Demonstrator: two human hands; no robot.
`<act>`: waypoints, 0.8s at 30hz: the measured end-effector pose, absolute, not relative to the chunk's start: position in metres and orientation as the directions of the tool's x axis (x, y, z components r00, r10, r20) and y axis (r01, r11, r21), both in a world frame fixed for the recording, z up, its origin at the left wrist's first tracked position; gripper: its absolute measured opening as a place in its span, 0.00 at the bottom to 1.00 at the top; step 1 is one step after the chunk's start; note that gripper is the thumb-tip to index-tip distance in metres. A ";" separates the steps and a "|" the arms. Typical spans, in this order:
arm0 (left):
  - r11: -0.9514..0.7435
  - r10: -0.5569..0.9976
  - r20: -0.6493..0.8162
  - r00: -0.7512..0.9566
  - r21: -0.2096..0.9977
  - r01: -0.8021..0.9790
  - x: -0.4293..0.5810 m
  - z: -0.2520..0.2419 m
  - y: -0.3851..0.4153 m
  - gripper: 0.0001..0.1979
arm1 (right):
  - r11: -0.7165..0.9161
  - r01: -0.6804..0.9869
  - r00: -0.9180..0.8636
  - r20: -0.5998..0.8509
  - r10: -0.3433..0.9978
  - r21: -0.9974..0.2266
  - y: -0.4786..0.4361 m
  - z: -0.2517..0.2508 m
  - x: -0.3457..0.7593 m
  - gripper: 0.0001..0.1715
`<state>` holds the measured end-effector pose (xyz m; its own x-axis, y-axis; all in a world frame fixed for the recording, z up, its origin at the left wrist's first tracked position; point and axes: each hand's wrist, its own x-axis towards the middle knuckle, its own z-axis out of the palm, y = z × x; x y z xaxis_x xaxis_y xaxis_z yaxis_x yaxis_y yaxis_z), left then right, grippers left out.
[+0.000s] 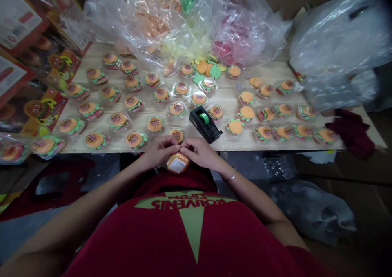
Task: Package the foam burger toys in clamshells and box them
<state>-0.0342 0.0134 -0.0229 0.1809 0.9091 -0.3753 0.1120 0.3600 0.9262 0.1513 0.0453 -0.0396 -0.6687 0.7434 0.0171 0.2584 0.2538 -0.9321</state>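
1. Pale wood-grained tabletop [245, 143] is spread with many small toy burgers, and its near edge is met by the person's lap.
2. By the left hand [161, 150], the upper end of a held package [177, 164] is pinched, with thumb and forefinger drawn together.
3. By the right hand [199, 153], the same end is pinched from the other side; the two sets of fingertips are brought almost together. What lies between them is too small to be told. A bracelet [234, 173] is worn on the right wrist.
4. The held package, orange with a white label turned upward, is held just off the table's front edge, above the lap.
5. Just beyond the fingers, a boxed burger [177, 135] is set; to its right, a black tape dispenser [206, 124] with a green core is placed at a slant.
6. On the left, loose rows are formed by boxed burgers [119, 120]; on the right, more are grouped beside orange-topped stacks [246, 113].
7. Farther back, orange and green pieces [215, 71] are heaped before clear bags [196, 27] filled with coloured parts.
8. At the outer edges, printed cartons [45, 109] are stood on the left, and dark red cloth [350, 132] is laid on the right.
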 end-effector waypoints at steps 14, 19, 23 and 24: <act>0.576 0.817 -0.574 0.056 0.805 -0.143 -0.028 -0.014 -0.035 0.16 | -0.142 0.101 -0.449 -0.173 0.877 -0.985 -0.004 -0.053 0.159 0.10; 0.656 0.738 -0.673 0.038 0.705 -0.270 -0.037 -0.009 -0.045 0.18 | -0.074 0.097 -0.564 -0.116 0.817 -0.993 0.006 -0.050 0.163 0.10; 0.665 0.733 -0.680 -0.022 0.722 -0.189 -0.037 -0.007 -0.047 0.17 | 0.032 0.121 -0.703 -0.062 0.709 -0.992 0.022 -0.043 0.166 0.09; 0.662 0.734 -0.677 -0.046 0.729 -0.173 -0.036 -0.007 -0.048 0.17 | 0.008 0.136 -0.719 -0.094 0.688 -0.991 0.025 -0.041 0.168 0.09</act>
<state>-0.0362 -0.0479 -0.0072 -0.0463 0.7342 -0.6774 -0.1727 0.6620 0.7293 0.1684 0.0249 -0.0415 -0.7194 0.6882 -0.0938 0.1365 0.0077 -0.9906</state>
